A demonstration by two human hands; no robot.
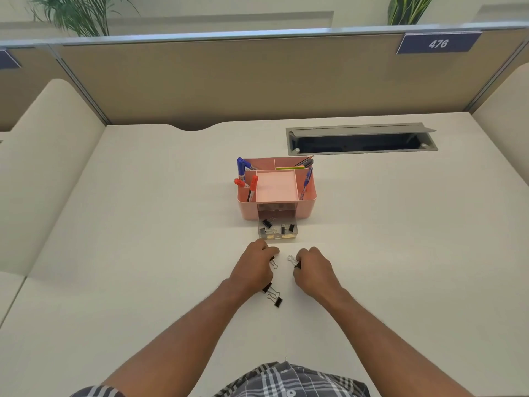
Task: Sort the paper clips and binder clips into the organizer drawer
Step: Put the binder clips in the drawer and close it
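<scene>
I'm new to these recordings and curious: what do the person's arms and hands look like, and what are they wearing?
Two bare forearms reach in from the bottom edge, with no sleeves over them. The left hand and right hand show no gloves, rings or watch. A grey, black and white plaid shirt shows at the bottom.

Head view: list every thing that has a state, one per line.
Organizer drawer: pulled open, binder clips inside.
Left hand: pinching a binder clip.
Right hand: pinching a binder clip.
Two loose binder clips: lying on the desk.
Cable hatch: lid open.
</scene>
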